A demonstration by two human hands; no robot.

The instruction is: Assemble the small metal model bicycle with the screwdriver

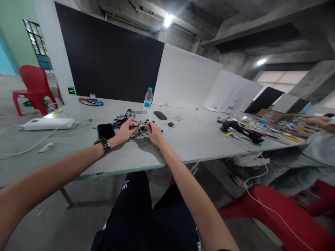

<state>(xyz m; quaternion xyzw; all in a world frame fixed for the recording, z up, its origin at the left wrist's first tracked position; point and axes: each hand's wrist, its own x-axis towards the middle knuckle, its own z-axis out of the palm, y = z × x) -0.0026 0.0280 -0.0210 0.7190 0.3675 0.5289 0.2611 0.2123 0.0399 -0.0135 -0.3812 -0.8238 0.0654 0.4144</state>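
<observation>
Between my hands is a small dark green model bicycle [142, 127], with one spoked wheel [135, 134] showing under my left fingers. My left hand [126, 129], a watch [104, 145] on its wrist, has its fingers closed around the wheel end of the model. At the frame's other end, my right hand [154, 131] pinches a part too small to make out. Just behind my left hand sits another dark model bicycle [120, 120], partly hidden by that hand. A black phone [106, 131] lies beside my left wrist.
Behind my hands stand a water bottle [148, 100], a second dark phone [160, 115] and a small black object [171, 124]. A white power strip [48, 123] with cables lies left. Tools and a black strap-like item [242, 131] crowd the right, near another person's arm [318, 122].
</observation>
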